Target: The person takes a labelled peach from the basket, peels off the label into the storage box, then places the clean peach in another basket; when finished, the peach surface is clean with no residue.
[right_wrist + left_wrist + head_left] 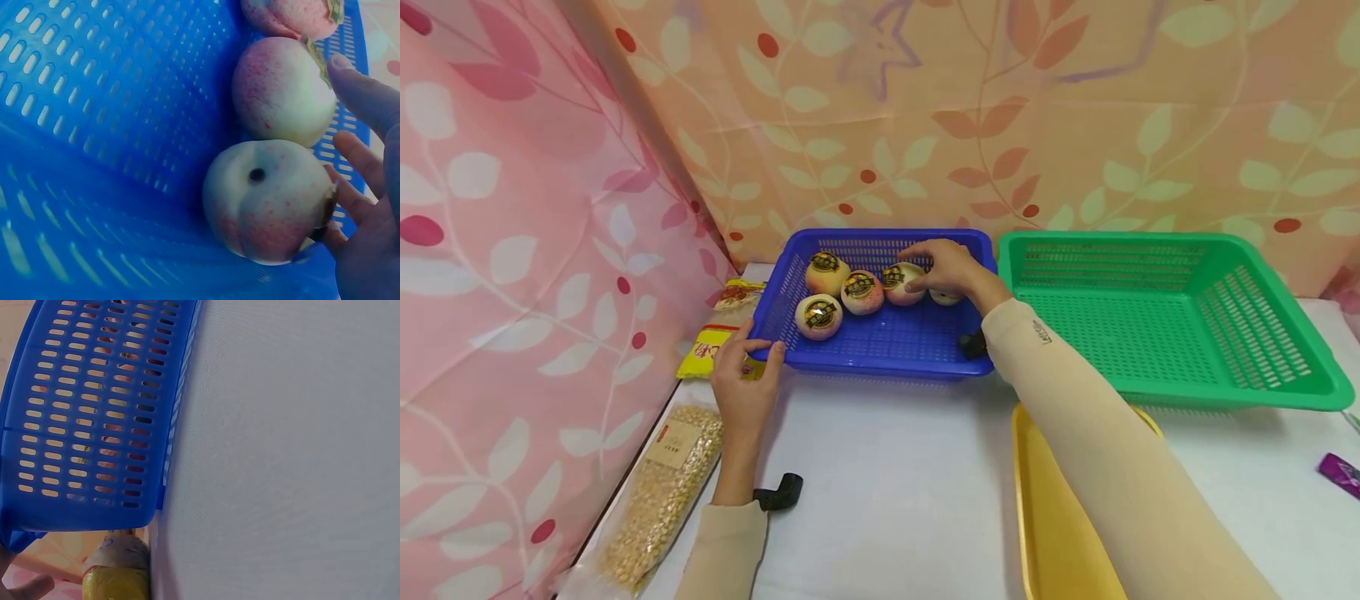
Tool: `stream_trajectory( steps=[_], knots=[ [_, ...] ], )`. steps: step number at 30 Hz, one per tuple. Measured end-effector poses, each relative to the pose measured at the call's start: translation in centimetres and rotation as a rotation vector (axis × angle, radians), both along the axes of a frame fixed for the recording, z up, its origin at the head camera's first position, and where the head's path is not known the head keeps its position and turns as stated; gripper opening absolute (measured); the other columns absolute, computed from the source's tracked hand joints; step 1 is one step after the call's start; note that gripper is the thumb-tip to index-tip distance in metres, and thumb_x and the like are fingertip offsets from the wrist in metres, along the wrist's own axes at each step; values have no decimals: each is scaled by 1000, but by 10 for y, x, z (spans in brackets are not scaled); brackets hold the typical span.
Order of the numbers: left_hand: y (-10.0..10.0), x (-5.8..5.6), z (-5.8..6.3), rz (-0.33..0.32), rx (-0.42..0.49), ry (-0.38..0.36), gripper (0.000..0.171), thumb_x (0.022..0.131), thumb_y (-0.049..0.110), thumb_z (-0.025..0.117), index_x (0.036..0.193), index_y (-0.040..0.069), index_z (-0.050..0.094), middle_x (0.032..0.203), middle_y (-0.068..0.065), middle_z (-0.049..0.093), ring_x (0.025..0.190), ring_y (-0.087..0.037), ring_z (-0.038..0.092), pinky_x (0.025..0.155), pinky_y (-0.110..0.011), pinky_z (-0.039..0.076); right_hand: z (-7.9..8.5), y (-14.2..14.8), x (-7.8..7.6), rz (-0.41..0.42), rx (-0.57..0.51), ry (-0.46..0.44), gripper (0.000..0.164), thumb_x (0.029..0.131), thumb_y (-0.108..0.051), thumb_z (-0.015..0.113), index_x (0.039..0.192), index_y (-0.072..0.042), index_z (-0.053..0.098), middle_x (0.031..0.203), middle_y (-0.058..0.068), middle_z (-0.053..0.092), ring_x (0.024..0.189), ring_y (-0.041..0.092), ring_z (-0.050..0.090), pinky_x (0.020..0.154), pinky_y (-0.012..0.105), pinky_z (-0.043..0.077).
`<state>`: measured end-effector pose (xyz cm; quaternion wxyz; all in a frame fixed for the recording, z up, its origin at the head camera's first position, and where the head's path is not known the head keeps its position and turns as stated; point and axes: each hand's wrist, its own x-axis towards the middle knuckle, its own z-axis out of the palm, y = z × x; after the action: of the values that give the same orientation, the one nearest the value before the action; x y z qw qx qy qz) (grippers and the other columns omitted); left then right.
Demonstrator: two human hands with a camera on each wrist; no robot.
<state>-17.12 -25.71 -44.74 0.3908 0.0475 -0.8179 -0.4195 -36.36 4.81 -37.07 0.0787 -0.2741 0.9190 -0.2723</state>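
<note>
Pinches the lower left corner of the blue basket (880, 363), upper centre of the head frame, with the left hand (747, 387), thumb and fingers narrow about the rim. Reaches over the basket's right wall with the right hand (953, 268), thumb and fingers spread wide beside two of the peaches (818, 317). Cannot tell for sure any firm hold there. Counts five peaches in the blue basket, all in its upper and left parts, some with black-and-gold labels (858, 285). Shows open room along the basket's front and lower right, inside the walls. Shows the green basket (1120, 329) just beside it at right, and the yellow tray (1043, 517) at lower right, partly covered by the right sleeve (1097, 433)

Shows white cloth (887, 483) from the blue basket down to the bottom edge, an open stretch between left forearm and tray. Shows a yellow packet (703, 350) just left of the basket, a clear bag of pale grains (666, 492) at lower left, and a purple object (1341, 475) at the right edge. Has pink leaf-patterned drape (512, 250) down the left side and orange leaf-patterned drape (1075, 125) across the top, behind both baskets
</note>
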Motion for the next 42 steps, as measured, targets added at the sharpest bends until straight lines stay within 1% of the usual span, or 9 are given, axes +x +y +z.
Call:
stream_trajectory(
  steps=[4,7,13,16,24,28,30,34,42],
  knots=[
    [0,-1,-1,-6,-1,7,22,89,21,79,94,2,72,139,-11,66,135,-34,55,116,-56,36,-10,-2,-2,-33,9,3,67,82,-32,85,143,-21,59,150,8,57,142,32,47,114,62,22],
    [0,-1,-1,-8,1,1,22,90,22,79,94,2,71,140,-10,65,135,-33,55,114,-55,38,-15,-4,-1,-56,20,8,72,80,-36,87,145,-22,58,148,6,59,138,31,49,110,61,21],
    [1,-1,-1,-8,6,-2,20,90,21,78,94,2,71,140,-9,65,135,-32,56,112,-54,41,-17,-7,-2,-53,99,47,75,78,-43,87,144,-23,58,144,5,62,126,34,52,104,61,22],
    [1,-1,-1,-13,11,-6,20,91,21,78,95,2,71,141,-10,65,135,-32,56,112,-54,41,-16,-6,-2,-46,134,56,75,77,-46,87,143,-23,59,142,6,63,124,34,52,101,60,23],
    [3,0,0,-17,13,-20,21,92,21,77,96,2,70,142,-9,64,136,-30,55,112,-53,41,-19,-6,-3,-15,199,93,78,76,-54,86,143,-25,59,143,6,61,128,34,50,102,61,23],
    [3,0,1,-23,9,-10,20,92,20,77,95,1,70,142,-10,64,136,-31,55,110,-53,43,-21,-7,-3,-4,210,107,81,74,-54,87,143,-24,57,141,3,63,125,34,51,104,61,20],
    [3,0,1,-30,8,0,19,91,19,77,94,1,70,141,-11,64,135,-32,56,108,-53,44,-22,-7,-3,-6,211,117,81,73,-54,87,142,-24,58,139,1,65,122,34,52,104,60,20],
    [2,-1,1,-36,9,7,18,91,17,77,93,1,70,141,-10,64,135,-32,57,106,-52,45,-23,-8,-2,-11,210,139,77,74,-54,87,139,-22,60,134,3,67,120,34,54,103,60,21],
    [1,-1,-1,-23,10,-10,19,92,20,76,94,2,70,142,-10,64,136,-31,56,110,-53,43,-21,-10,-2,-2,183,131,71,76,-49,87,136,-19,63,131,3,69,120,32,56,105,61,21]
  ],
)
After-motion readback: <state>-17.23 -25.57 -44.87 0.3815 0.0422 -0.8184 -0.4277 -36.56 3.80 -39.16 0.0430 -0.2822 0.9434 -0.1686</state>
